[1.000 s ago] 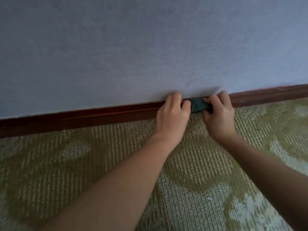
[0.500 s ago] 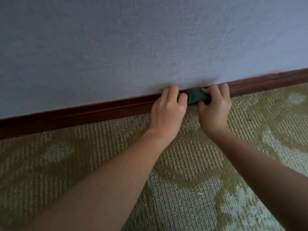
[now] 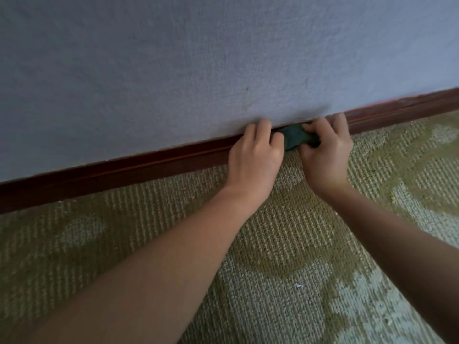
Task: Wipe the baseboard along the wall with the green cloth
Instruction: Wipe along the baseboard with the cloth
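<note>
A dark red-brown wooden baseboard (image 3: 124, 171) runs along the foot of the wall, rising toward the right. A small bunched green cloth (image 3: 294, 137) lies against it just right of centre. My left hand (image 3: 255, 157) grips the cloth's left end with curled fingers. My right hand (image 3: 325, 150) grips its right end, with fingers bent over the top of the baseboard. Most of the cloth is hidden under both hands.
The pale bluish textured wall (image 3: 198, 70) fills the upper half of the view. Olive and cream patterned carpet (image 3: 285, 269) covers the floor up to the baseboard, with a few small specks of debris on it.
Both hands have drawn closer together on the cloth, which is now more bunched up. The view has tilted, so the baseboard slopes more steeply up to the right.
</note>
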